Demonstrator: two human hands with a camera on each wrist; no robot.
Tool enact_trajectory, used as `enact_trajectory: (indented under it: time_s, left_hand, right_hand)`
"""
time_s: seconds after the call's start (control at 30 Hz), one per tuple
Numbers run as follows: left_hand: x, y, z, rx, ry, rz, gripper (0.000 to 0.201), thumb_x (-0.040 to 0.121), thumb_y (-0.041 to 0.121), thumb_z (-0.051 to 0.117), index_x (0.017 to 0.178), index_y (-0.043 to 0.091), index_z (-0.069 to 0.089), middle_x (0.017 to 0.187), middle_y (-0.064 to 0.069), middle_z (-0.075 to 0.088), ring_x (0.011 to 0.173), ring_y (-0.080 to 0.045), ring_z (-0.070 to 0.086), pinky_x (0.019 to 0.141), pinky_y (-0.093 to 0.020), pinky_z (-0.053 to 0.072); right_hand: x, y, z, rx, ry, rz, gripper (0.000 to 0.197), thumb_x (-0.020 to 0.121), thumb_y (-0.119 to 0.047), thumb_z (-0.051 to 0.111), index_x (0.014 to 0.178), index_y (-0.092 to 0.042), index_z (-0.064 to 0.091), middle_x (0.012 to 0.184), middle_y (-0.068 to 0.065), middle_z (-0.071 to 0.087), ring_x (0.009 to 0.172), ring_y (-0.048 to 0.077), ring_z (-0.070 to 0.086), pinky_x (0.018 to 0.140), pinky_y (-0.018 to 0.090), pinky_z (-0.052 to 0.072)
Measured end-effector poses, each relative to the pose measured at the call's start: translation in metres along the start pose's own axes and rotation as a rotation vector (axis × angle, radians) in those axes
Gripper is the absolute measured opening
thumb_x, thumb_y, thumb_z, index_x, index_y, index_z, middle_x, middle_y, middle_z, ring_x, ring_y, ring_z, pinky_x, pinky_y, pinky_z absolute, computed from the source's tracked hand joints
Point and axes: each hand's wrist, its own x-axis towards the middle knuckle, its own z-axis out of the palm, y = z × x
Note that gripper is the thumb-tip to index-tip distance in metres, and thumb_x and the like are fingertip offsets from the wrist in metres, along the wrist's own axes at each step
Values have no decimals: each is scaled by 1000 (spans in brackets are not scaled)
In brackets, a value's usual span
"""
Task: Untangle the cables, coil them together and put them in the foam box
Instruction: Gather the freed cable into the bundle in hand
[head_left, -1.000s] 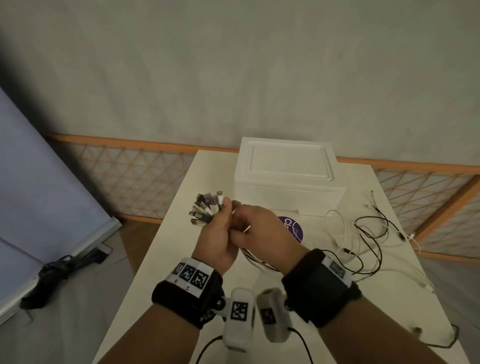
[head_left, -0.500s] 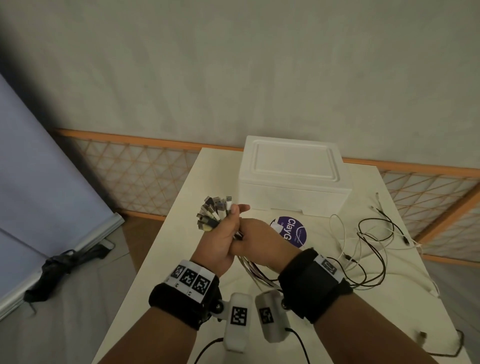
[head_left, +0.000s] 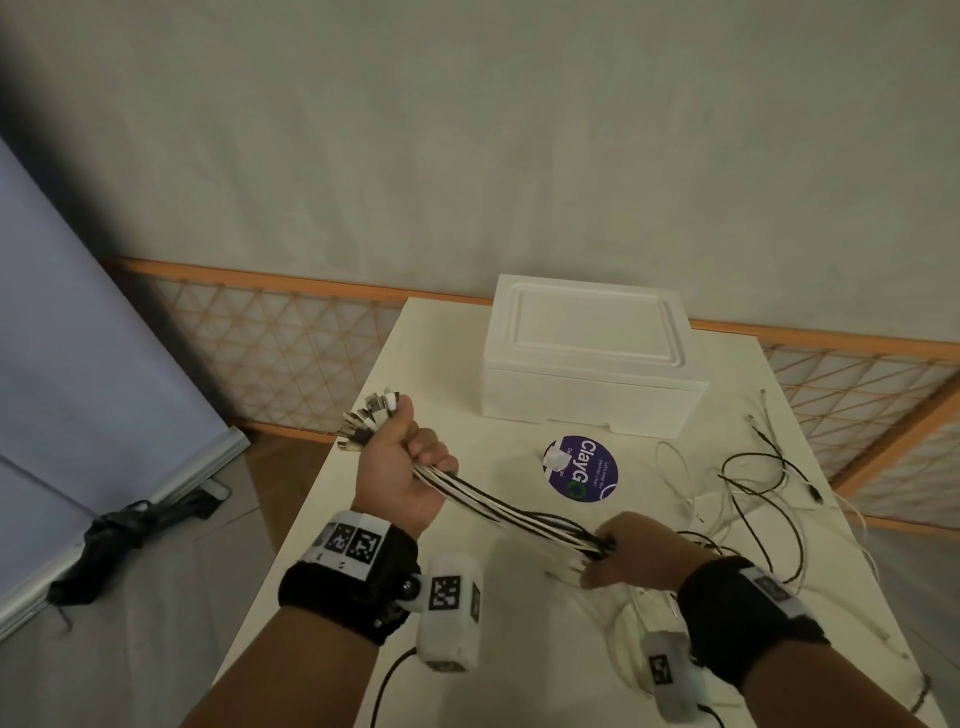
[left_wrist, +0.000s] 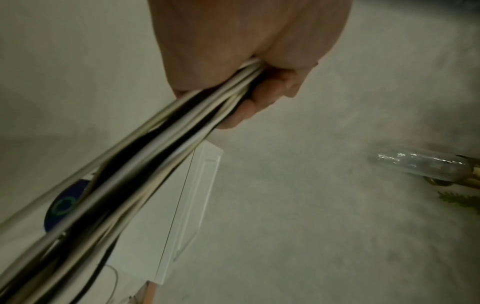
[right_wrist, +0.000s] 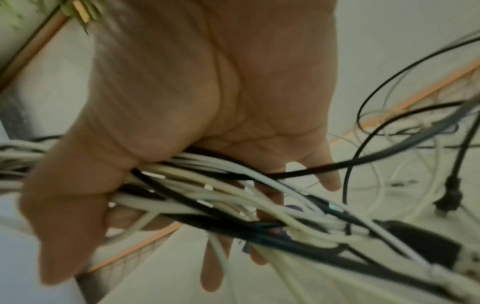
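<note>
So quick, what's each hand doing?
Left hand: fist gripping the cable bundle near its plugs.
Right hand: fingers curled around the same bundle.

Foam box (head_left: 587, 364) sits at the bench's (head_left: 322, 519) far edge, sticker (head_left: 584, 467) just before it. Loose cables (head_left: 753, 499) sprawl along the right edge. Above the near middle, left hand (head_left: 402, 467) and right hand (head_left: 631, 553) hold the cable bundle (head_left: 509, 506) between them.

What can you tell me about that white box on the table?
The foam box is white and blocky, seemingly styrofoam. A lid with a raised rim and sunken middle sits shut on top, and a small notch cuts its bottom front edge. It stands upright at the far end of the table, behind a round purple sticker. Neither hand touches it.
</note>
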Motion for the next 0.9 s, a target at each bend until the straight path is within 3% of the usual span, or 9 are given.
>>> enact_trajectory:
  time_s: [0.1,0.2,0.3,0.43,0.53,0.6,0.63,0.77,0.9]
  left_hand:
    - [-1,-7,5,20,-44,2,53,92,37,55,45,22,36,41,8,31,32,-7,29,39,-18,29]
    - [3,11,10,10,-44,69,51,91,37,56,47,22,36,41,8,31,32,-7,27,40,-17,27]
    - [10,38,13,-28,-10,114,51,92,36,57,48,22,35,41,9,31,31,-6,26,38,-16,26]
    - [16,30,18,-9,14,98,50,92,37,57,49,23,36,41,9,32,31,-7,26,39,-16,26]
    - [13,8,29,40,50,124,49,92,36,59,50,22,38,43,8,32,32,-7,26,39,-18,25]
    - [8,-3,37,54,56,145,47,91,36,59,52,22,37,43,8,31,33,-7,24,40,-20,24]
    - [5,-6,40,56,59,158,47,92,36,59,53,22,36,43,8,30,33,-7,24,40,-20,24]
    - [-3,-4,51,45,43,208,51,93,35,57,48,22,37,42,7,29,33,-7,24,39,-19,25]
    - [-7,3,52,35,29,201,54,94,34,56,44,22,38,41,7,30,33,-7,25,39,-17,26]
  right_hand:
    - [-1,10,-4,42,24,46,26,70,-39,78,75,-15,68,60,-7,52,53,4,47,56,18,37]
    - [-5,37,-3,-48,39,137,19,73,-43,69,76,-24,64,66,-8,58,70,11,61,67,23,45]
    - [-13,67,-2,-99,49,241,36,78,-51,64,89,-17,68,80,-3,62,88,20,65,69,24,44]
    - [-18,35,-25,11,24,90,66,70,-43,80,128,-30,51,120,-11,52,117,12,52,95,24,39]
    - [-23,-24,-36,91,365,-219,41,78,-37,74,114,-42,57,102,-25,57,90,-5,57,84,15,40]
    - [-26,-64,-30,197,431,-403,15,91,-37,59,99,-27,67,87,-18,63,82,-1,59,77,16,43]
    - [-26,-80,-23,246,382,-448,27,95,-40,50,95,-20,67,83,-14,64,81,2,60,76,19,45]
    - [3,-80,12,300,323,-289,49,99,-47,31,107,-13,66,106,3,69,99,16,62,86,27,44]
    - [20,-51,28,247,323,-97,46,98,-44,40,113,-8,64,113,10,67,98,26,66,92,43,48]
